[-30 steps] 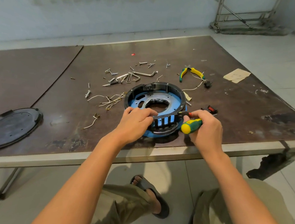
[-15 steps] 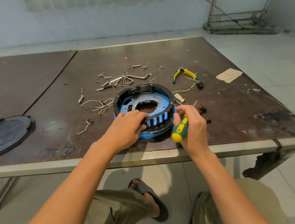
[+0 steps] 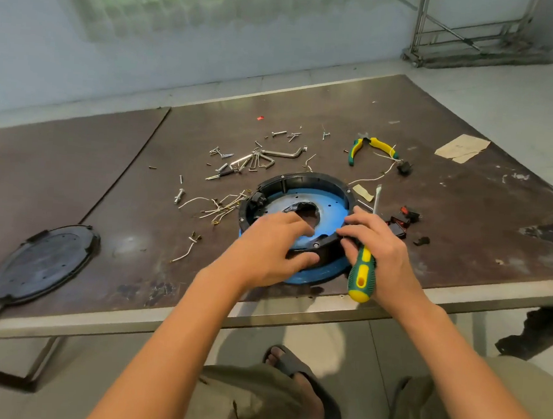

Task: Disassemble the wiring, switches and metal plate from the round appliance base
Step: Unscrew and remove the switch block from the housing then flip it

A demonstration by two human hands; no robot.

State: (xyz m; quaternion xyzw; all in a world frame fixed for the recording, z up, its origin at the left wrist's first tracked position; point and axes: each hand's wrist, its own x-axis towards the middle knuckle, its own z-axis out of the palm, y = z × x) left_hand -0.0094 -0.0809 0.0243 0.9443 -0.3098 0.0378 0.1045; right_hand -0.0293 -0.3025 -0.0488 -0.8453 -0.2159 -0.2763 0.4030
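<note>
The round appliance base [image 3: 306,187], a black ring over a blue disc, lies near the table's front edge. Its grey metal plate [image 3: 283,205] with a central hole shows inside the ring. My left hand [image 3: 270,247] grips the ring's near rim, fingers over the top and thumb outside. My right hand [image 3: 380,244] holds a green and yellow screwdriver [image 3: 361,272], blade pointing away, while its fingertips touch the ring's right rim. Cut wires [image 3: 217,206] lie left of the base. Red and black switches [image 3: 402,217] sit just right of it, partly hidden by my right hand.
Loose screws and hex keys [image 3: 254,161] are scattered behind the base. Green and yellow pliers [image 3: 371,147] lie at the back right beside another switch [image 3: 404,168] on a wire. A black round cover [image 3: 41,262] rests at the left front. Paper scraps [image 3: 462,148] lie far right.
The base has been turned, so the slotted blue side no longer faces me. My left hand shifted its grip along the near rim. My right hand swung the screwdriver upright, blade away.
</note>
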